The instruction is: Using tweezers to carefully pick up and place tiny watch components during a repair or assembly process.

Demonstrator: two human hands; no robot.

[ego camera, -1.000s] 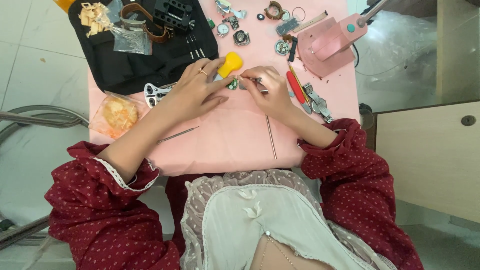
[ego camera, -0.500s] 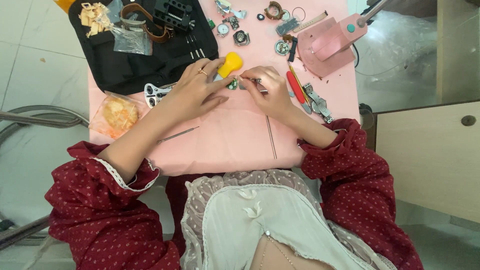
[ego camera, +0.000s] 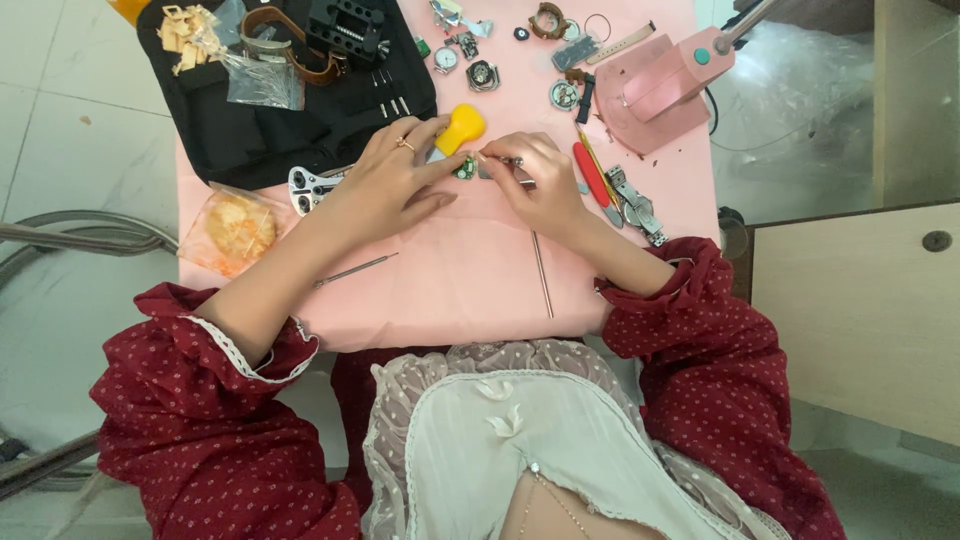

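1. The left hand [ego camera: 385, 185] lies on the pink-covered counter [ego camera: 450, 280], its grip pinching a small round green-and-silver watch movement [ego camera: 464, 168] at the fingertips.
2. The right hand [ego camera: 535, 185] meets it from the other side, grip pressed together on a thin metal tool [ego camera: 505, 163], probably tweezers, whose tip touches the movement.
3. A yellow-handled tool [ego camera: 460, 128] lies just behind the left fingers.
4. A slim copper-coloured rod [ego camera: 542, 275] lies near the right wrist.
5. A red-handled screwdriver [ego camera: 592, 175] lies just right of that hand.
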